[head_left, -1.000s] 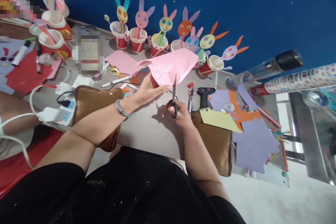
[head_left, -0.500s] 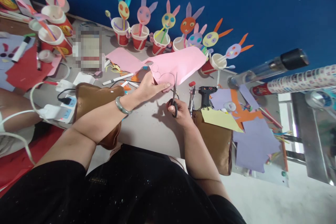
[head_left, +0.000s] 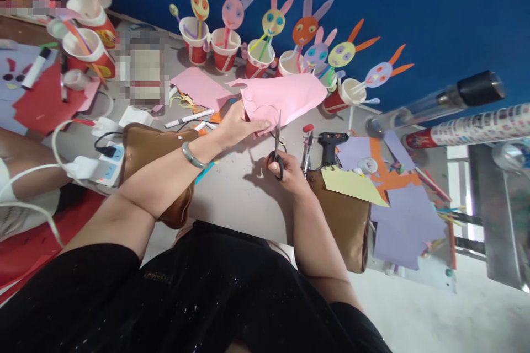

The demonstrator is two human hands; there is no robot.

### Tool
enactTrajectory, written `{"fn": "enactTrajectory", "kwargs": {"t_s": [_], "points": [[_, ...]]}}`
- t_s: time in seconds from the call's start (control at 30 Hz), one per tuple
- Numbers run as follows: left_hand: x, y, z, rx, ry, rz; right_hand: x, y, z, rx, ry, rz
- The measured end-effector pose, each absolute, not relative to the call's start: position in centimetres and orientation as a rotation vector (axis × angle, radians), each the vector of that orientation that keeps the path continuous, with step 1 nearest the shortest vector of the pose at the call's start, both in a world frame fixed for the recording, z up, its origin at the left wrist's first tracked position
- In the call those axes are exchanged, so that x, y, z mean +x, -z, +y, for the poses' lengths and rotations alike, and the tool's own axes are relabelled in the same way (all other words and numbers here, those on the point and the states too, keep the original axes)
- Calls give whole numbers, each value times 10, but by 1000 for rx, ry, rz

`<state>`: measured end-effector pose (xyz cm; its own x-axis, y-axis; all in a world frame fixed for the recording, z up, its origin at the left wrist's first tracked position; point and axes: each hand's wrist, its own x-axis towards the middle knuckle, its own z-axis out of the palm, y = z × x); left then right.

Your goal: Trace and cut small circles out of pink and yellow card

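Observation:
A sheet of pink paper [head_left: 296, 94] with drawn curved outlines is pinched at its lower left edge by my left hand [head_left: 240, 124], thumb on top. My right hand [head_left: 287, 171] grips black-handled scissors [head_left: 278, 146], the fingers through the loops. Their blades point up and lie at the paper's lower edge, just right of my left thumb. Whether the blades are parted is hard to make out. Behind the paper, a row of paper cups [head_left: 226, 52] holds straws topped with paper rabbit faces [head_left: 232, 12].
Left of my arm are a power strip [head_left: 110, 165] and a brown cushion [head_left: 153, 149]; a second brown cushion [head_left: 343, 220] lies right. A black glue gun [head_left: 331, 146], yellow paper [head_left: 354, 185] and purple paper [head_left: 408, 226] sit to the right. A stack of cups [head_left: 476, 129] extends beyond.
The view has shifted slightly. The pink paper has turned a little in my left hand, and its torn left strip now shows more. Both hands keep their hold.

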<state>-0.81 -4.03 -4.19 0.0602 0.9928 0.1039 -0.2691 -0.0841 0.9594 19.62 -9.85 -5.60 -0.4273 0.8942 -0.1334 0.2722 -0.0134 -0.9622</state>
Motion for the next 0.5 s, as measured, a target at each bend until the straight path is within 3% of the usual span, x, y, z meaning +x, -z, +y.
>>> {"fn": "enactTrajectory", "kwargs": {"t_s": [0.2,0.5], "points": [[-24,26,-30,850,-1395,764,204,53,-94,-1186,-1508,-1820],[-38,25,-12,726,-1619,793,188,64,-88,-1039,-803,-2166]]}}
